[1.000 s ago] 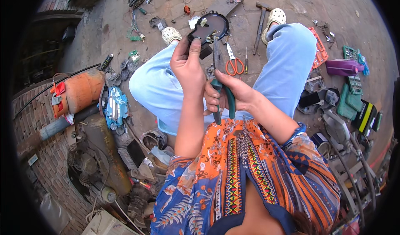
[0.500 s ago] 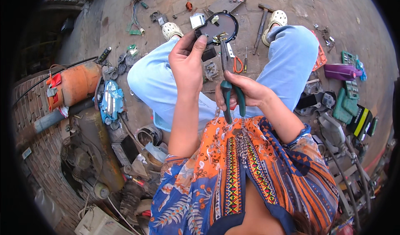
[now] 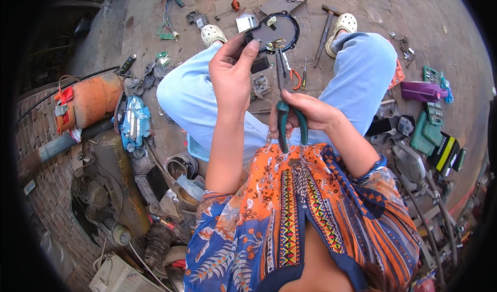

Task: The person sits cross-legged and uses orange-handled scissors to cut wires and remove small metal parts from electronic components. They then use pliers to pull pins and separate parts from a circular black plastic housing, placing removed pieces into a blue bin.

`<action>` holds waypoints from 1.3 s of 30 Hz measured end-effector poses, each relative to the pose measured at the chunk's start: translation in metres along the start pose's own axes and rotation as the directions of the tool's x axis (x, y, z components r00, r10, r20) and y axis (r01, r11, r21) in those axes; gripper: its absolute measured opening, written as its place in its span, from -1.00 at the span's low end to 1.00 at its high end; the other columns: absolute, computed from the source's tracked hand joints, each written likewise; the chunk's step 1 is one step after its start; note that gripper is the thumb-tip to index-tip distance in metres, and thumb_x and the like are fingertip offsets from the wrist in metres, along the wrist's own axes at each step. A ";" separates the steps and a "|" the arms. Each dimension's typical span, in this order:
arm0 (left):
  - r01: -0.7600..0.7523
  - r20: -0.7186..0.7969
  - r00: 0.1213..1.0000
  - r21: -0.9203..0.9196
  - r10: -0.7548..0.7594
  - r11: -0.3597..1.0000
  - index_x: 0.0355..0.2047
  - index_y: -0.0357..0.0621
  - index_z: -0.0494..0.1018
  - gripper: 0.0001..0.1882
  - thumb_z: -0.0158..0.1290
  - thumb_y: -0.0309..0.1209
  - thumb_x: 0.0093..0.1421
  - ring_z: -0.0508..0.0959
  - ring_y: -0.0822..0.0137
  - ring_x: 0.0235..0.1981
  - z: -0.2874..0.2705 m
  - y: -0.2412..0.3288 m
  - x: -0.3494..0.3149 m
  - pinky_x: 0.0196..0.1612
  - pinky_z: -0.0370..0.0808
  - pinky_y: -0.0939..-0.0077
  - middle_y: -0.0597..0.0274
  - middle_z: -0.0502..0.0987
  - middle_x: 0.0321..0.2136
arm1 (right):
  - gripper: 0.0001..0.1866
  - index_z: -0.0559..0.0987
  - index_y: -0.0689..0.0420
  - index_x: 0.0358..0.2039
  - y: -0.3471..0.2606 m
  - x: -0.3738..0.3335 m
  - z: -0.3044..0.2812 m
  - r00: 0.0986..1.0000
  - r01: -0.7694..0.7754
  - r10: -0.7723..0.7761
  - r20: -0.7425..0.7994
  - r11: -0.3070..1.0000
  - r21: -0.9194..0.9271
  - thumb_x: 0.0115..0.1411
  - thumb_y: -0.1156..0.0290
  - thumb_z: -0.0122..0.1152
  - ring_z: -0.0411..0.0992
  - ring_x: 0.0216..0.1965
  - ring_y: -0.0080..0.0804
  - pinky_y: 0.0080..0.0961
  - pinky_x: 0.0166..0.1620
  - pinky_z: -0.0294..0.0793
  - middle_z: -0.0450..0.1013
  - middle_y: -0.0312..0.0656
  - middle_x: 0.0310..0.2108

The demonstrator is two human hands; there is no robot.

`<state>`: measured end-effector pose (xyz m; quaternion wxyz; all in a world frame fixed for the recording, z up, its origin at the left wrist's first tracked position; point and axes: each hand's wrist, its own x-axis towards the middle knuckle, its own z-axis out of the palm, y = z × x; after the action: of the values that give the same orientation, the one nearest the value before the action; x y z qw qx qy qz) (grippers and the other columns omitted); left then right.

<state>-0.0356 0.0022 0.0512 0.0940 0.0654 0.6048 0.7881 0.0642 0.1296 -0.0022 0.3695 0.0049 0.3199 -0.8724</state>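
Note:
My left hand pinches the near left edge of a round black part, a shallow housing with a dark rim, a pale connector and small brass-coloured pieces. In my right hand is a pair of long-nose pliers with dark green handles. The jaws point away from me and reach the brass-coloured pieces at the housing's near side. Whether the jaws have hold of a piece is too small to tell. Both hands are raised between my bent knees.
On the ground beyond lie orange-handled scissors, a screwdriver, a hammer and a metal plate. At left are an orange cylinder and a blue-wrapped part. A purple case and green cases lie right.
The black housing appears shifted slightly to the right and turned a little. The pliers stay at its brass-coloured pieces, and both hands keep their grip.

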 end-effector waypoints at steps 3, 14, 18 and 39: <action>0.010 -0.010 1.000 0.004 -0.010 1.000 -0.18 -0.38 0.46 -0.73 0.12 -0.49 0.13 0.51 0.52 -0.38 0.002 -0.001 0.000 -0.33 0.51 0.63 0.22 0.55 -0.35 | -0.25 0.50 0.36 -0.37 -0.002 0.000 -0.001 1.000 0.000 0.001 0.015 1.000 -0.028 0.25 -0.19 -0.30 0.45 -0.51 -0.44 -0.61 -0.48 0.47 0.49 -0.01 -0.40; 0.037 -0.001 0.999 0.014 -0.037 0.999 -0.18 -0.36 0.46 -0.74 0.13 -0.48 0.13 0.50 0.53 -0.39 0.000 -0.002 0.001 -0.33 0.51 0.63 0.23 0.55 -0.36 | -0.28 0.42 0.28 -0.56 0.000 0.005 -0.013 0.988 0.066 -0.073 0.138 0.996 0.052 0.28 -0.17 -0.38 0.42 -0.39 -0.22 -0.43 -0.22 0.43 0.41 -0.07 -0.51; 0.034 0.023 0.999 0.082 -0.036 0.996 -0.17 -0.35 0.46 -0.73 0.12 -0.47 0.14 0.50 0.53 -0.39 0.004 -0.001 0.000 -0.32 0.50 0.64 0.25 0.55 -0.36 | -0.29 0.37 0.21 -0.58 0.006 0.004 0.004 0.983 0.034 -0.081 0.165 0.963 0.266 0.25 -0.22 -0.40 0.35 -0.45 -0.25 -0.38 -0.23 0.37 0.32 -0.14 -0.59; 0.044 0.051 0.995 0.543 -0.085 0.839 -0.18 -0.38 0.49 -0.74 0.07 -0.49 0.14 0.49 0.55 -0.43 -0.029 -0.018 0.048 -0.37 0.42 0.66 0.22 0.57 -0.44 | -0.50 0.55 0.22 -0.60 -0.045 0.024 -0.054 0.682 -0.493 -0.661 -0.311 -0.102 -0.864 0.04 -0.04 0.17 0.46 -0.55 -0.01 -0.21 -0.41 0.46 0.45 0.00 -0.67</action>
<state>-0.0874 -0.0092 0.0262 0.1199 0.0976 0.8004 0.5792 0.0049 0.1684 -0.0260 0.0123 0.0461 0.9631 -0.2650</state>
